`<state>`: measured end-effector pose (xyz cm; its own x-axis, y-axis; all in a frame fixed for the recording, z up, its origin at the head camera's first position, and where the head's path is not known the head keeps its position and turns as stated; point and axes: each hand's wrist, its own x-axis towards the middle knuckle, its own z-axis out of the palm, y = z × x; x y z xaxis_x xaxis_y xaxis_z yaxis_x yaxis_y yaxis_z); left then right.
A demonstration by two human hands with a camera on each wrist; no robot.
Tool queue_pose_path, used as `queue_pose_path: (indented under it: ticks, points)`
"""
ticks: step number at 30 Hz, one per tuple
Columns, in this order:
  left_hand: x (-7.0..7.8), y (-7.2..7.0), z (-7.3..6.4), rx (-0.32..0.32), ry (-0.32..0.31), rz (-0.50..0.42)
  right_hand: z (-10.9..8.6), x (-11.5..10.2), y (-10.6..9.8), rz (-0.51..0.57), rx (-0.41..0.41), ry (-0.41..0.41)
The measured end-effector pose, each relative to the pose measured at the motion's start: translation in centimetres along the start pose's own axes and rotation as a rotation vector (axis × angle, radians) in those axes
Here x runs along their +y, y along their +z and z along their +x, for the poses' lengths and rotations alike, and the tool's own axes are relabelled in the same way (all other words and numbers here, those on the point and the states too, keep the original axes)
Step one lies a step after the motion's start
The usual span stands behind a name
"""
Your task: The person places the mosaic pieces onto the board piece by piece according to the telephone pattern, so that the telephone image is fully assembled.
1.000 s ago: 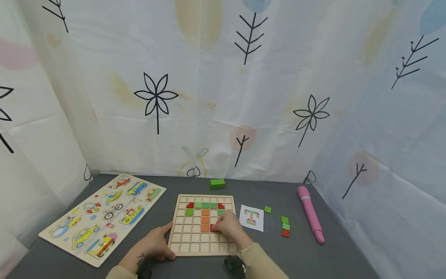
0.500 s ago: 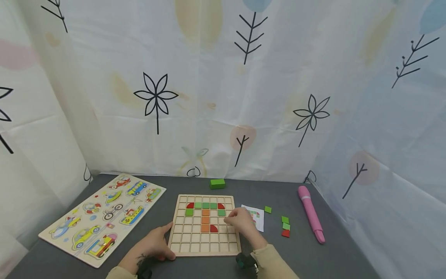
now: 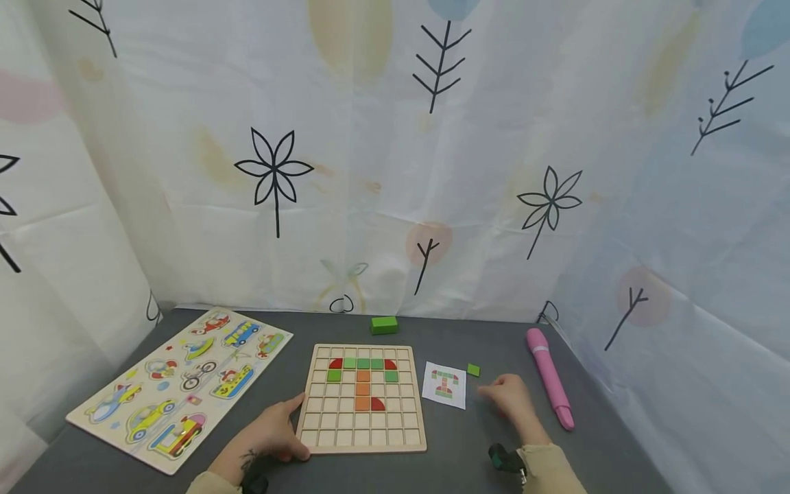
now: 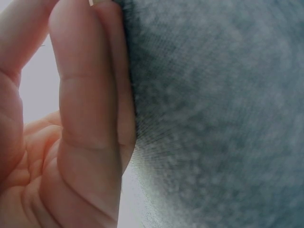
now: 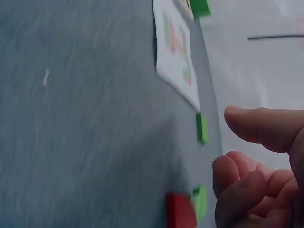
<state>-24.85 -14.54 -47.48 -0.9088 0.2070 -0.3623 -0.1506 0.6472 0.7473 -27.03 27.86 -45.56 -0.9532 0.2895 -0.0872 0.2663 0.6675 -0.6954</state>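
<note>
At the left edge and near corner of a wooden grid board (image 3: 345, 439), my left hand (image 3: 271, 432) rests with fingers touching the frame; its fingers look fairly straight in the left wrist view. Orange, green and red tiles lie in the board's cells, among them a red quarter-round tile (image 3: 377, 404) beside the orange column. My right hand (image 3: 512, 401) hovers over the table right of the pattern card (image 3: 444, 385), hiding small tiles from the head view. In the right wrist view its thumb is apart from the loosely bent fingers, close to a red tile (image 5: 179, 211) and a green tile (image 5: 200, 202).
A single green tile (image 3: 473, 370) lies just beyond the card's right edge. A pink pen-like stick (image 3: 551, 379) lies farther right. Behind the board stands a green block (image 3: 385, 325). A vehicle picture puzzle (image 3: 179, 391) covers the left side, and a printed curtain (image 3: 370, 171) hangs behind.
My right hand has let go of the red quarter-round tile in the board and moved right, past the card, over the loose tiles. The left hand has stayed at the board's corner.
</note>
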Motion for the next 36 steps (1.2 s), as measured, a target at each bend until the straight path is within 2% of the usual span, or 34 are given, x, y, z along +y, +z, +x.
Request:
queue_pose_path:
  ticks: [7,12,23,30,36]
  points:
    - [0.0,0.0,-0.1,0.005,-0.001,-0.003,-0.6,2.0,-1.6,-0.160,-0.029,0.172]
    - [0.0,0.1,-0.2,0.010,0.003,-0.006,-0.6,2.3,-1.6,-0.253,-0.050,0.236]
    - [-0.1,0.1,-0.1,0.006,0.009,-0.011,-1.0,1.9,-1.2,-0.255,-0.080,0.183]
    - [-0.1,0.1,-0.1,0.003,0.011,-0.013,-1.2,1.5,-0.8,-0.244,-0.130,0.149]
    - [-0.1,0.1,0.0,0.007,0.011,-0.006,-1.6,1.4,-0.9,-0.292,-0.105,0.078]
